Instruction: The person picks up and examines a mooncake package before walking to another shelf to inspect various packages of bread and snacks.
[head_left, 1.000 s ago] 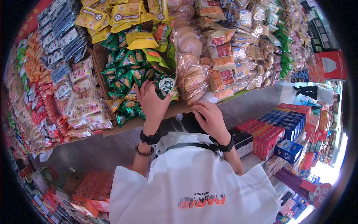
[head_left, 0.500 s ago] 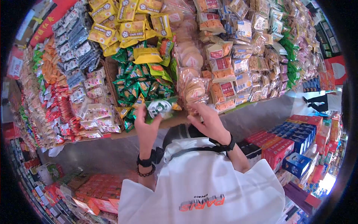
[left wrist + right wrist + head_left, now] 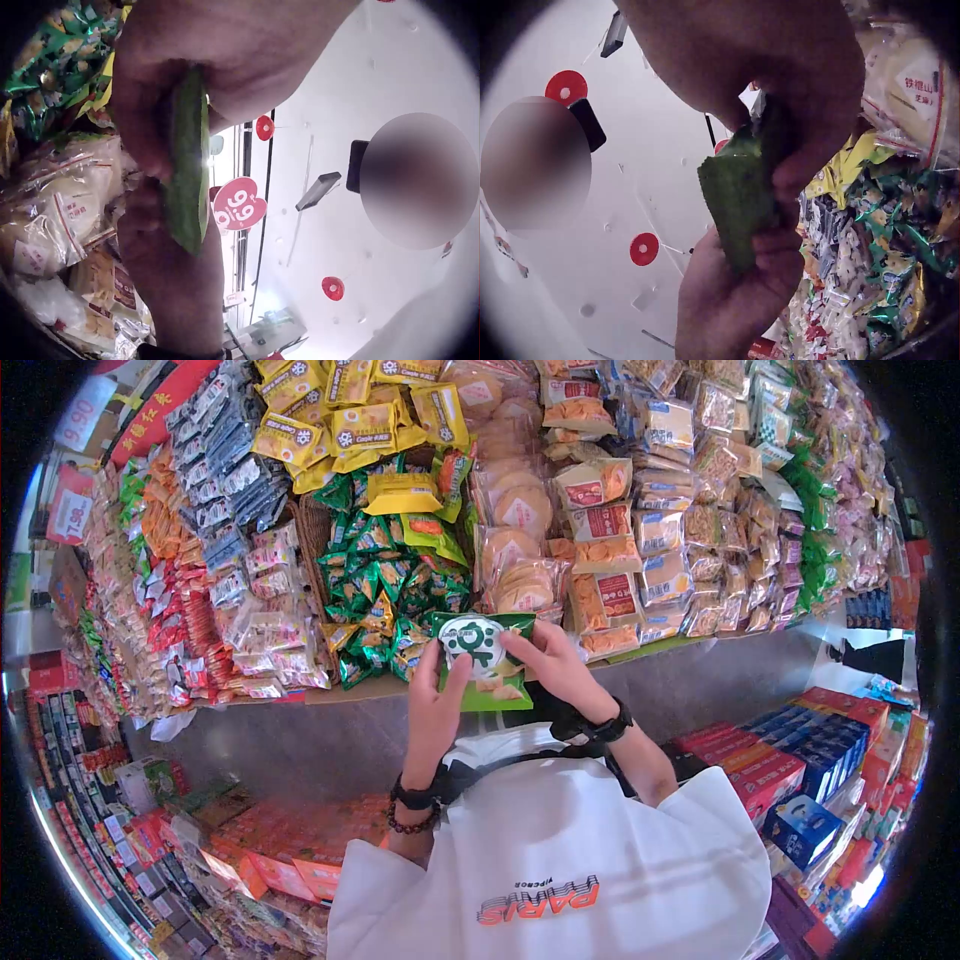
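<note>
A green snack bag (image 3: 487,678) with a white round printed patch faces up between my two hands in the head view, in front of the display's near edge. My left hand (image 3: 437,705) pinches its left side, thumb on the front face. On the opposite side, my right hand (image 3: 565,672) pinches near the upper right corner, thumb over the printing. Both wrist views show the bag edge-on: a green strip (image 3: 187,172) in the left, a wider crimped green end (image 3: 739,199) in the right. Just behind it lie small green packets (image 3: 375,575) in a heap.
Yellow packets (image 3: 365,430) sit behind the green heap, with bagged round flat crackers (image 3: 520,510) to its right. Pink-and-white packets (image 3: 262,630) lie on the left. Red and blue boxes (image 3: 800,740) are stacked at the right, across the grey floor (image 3: 680,685).
The green bag has come away from the heap toward my body, carried by my left hand. My right hand has moved from beside the crackers onto the bag's right side.
</note>
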A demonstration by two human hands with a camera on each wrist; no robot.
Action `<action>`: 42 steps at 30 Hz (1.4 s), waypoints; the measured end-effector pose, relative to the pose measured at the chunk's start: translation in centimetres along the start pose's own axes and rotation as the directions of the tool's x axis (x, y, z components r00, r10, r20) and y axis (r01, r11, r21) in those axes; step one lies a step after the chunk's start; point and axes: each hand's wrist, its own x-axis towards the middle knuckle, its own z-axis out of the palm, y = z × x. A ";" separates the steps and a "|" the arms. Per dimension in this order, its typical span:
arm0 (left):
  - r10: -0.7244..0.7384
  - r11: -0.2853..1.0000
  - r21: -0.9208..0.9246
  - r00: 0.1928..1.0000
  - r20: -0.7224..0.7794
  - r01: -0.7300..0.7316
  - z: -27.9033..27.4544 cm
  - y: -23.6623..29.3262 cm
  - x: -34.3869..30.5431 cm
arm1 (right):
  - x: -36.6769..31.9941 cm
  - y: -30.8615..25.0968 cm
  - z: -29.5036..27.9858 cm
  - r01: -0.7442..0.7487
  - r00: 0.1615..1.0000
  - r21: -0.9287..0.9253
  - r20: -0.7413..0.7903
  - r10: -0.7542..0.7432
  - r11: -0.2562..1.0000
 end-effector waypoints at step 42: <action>-0.098 0.982 0.187 0.780 0.618 -0.024 -21.9 -1.8 4.4 | 1.7 7.1 16.9 -0.196 0.978 -0.255 -0.114 0.172 0.947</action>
